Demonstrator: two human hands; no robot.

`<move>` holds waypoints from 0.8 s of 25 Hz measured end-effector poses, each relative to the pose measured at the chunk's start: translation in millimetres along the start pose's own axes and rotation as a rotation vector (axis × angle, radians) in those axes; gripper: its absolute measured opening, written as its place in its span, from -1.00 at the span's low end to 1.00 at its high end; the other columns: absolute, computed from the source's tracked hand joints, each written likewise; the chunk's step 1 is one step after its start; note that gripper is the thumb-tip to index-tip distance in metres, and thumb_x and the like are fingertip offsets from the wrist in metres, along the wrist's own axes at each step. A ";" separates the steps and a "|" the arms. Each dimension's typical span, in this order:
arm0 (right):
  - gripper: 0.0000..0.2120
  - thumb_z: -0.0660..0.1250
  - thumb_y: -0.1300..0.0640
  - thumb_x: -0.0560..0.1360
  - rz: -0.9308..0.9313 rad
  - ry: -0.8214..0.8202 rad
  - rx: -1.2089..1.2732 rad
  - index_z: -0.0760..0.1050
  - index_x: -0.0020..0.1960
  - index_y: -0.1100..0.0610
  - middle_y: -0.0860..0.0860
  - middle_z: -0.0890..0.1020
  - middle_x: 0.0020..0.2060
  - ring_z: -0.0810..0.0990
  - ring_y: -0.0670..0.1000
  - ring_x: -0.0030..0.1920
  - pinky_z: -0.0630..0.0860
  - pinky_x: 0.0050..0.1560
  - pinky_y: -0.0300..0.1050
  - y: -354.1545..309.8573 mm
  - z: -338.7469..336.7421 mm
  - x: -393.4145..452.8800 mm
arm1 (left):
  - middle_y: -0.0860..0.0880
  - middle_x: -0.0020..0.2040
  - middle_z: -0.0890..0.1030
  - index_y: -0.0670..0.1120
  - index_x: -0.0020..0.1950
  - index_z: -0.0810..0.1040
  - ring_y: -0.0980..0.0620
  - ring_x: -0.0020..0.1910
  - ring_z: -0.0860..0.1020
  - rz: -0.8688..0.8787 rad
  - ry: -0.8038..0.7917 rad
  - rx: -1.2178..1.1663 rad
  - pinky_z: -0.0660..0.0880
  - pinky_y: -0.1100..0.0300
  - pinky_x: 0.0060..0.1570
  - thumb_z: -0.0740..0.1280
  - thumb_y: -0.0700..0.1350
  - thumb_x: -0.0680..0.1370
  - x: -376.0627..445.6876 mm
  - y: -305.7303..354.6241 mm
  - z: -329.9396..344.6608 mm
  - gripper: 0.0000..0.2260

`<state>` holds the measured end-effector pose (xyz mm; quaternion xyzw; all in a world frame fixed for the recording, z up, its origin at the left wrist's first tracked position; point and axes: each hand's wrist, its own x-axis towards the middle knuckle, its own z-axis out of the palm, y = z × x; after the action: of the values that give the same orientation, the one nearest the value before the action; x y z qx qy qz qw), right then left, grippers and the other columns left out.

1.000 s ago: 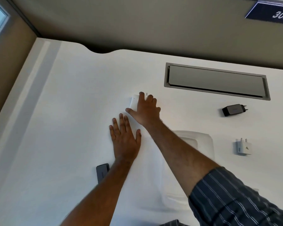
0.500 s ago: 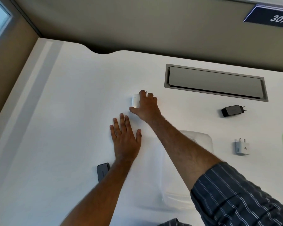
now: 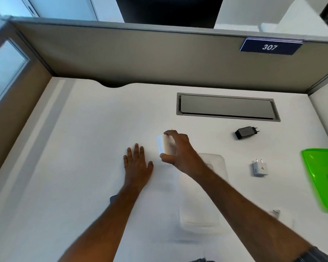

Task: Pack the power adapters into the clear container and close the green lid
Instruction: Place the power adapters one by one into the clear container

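My right hand (image 3: 178,150) grips a white power adapter (image 3: 162,145) between thumb and fingers, lifted off the white desk (image 3: 74,167). My left hand (image 3: 137,165) lies flat on the desk just left of it, fingers straight. The clear container (image 3: 214,161) sits under my right forearm, mostly hidden. A black adapter (image 3: 245,132) lies at the back right. A second white adapter (image 3: 259,168) with its two pins up lies right of the container. The green lid (image 3: 322,178) rests at the right edge. A dark grey adapter (image 3: 113,198) peeks out beside my left forearm.
A grey cable hatch (image 3: 225,106) is set into the desk at the back. A beige partition (image 3: 159,57) with a "307" sign (image 3: 269,46) walls off the far side. A small metallic object (image 3: 275,213) lies near my right forearm.
My right hand has closed on the white adapter and lifted it off the desk, drawing it back toward me. The left hand stays flat. The view has tilted upward.
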<state>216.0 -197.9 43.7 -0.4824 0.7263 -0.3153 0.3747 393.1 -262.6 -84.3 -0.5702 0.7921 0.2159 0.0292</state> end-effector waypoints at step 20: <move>-0.24 0.48 0.10 0.32 0.022 -0.187 -0.321 0.26 0.41 -0.31 -0.15 0.27 0.36 0.34 -0.06 0.34 0.48 0.20 -0.12 78.3 -39.0 -147.2 | 0.15 0.40 0.52 0.17 0.43 0.47 0.06 0.36 0.51 -0.085 -0.148 -0.875 0.44 0.02 0.43 0.19 0.22 0.64 -147.6 78.5 7.0 -0.62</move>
<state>183.9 -29.9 35.2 -0.5553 0.7345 -0.1450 0.3622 371.1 -108.4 -23.3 -0.5437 0.5980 0.5696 -0.1491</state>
